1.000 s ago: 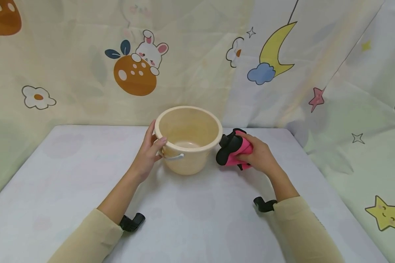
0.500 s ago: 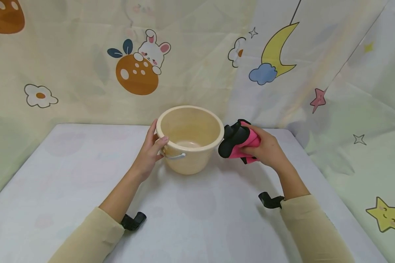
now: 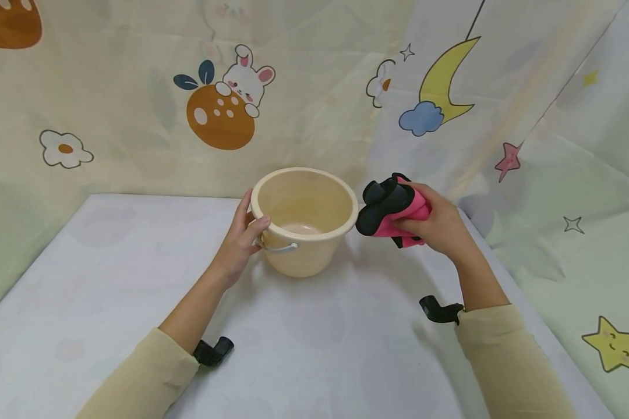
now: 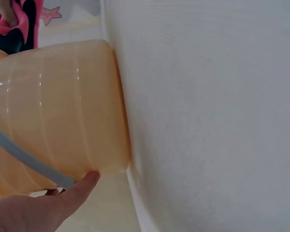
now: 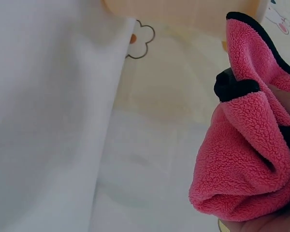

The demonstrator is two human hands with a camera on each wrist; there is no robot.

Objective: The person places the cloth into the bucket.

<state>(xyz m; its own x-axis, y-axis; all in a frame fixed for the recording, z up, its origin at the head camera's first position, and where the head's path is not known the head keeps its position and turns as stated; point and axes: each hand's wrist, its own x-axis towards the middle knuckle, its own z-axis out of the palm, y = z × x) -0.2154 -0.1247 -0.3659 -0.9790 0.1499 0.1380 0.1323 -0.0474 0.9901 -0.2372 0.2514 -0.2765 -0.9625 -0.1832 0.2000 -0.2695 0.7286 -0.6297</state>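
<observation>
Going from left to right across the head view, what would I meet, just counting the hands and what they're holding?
Left hand → bucket → cloth → right hand.

The bucket (image 3: 305, 253) stands on the tabletop (image 3: 314, 343), near the back edge's middle, left fingers (image 3: 254, 228) on its left side. To its right, toward the back right corner, right fingers (image 3: 415, 226) hold the cloth (image 3: 391, 210) aloft; the backdrop (image 3: 314, 110) hangs behind.

The left grip (image 4: 43, 208) holds the bucket (image 4: 58, 106) near its handle (image 4: 31, 162).
</observation>
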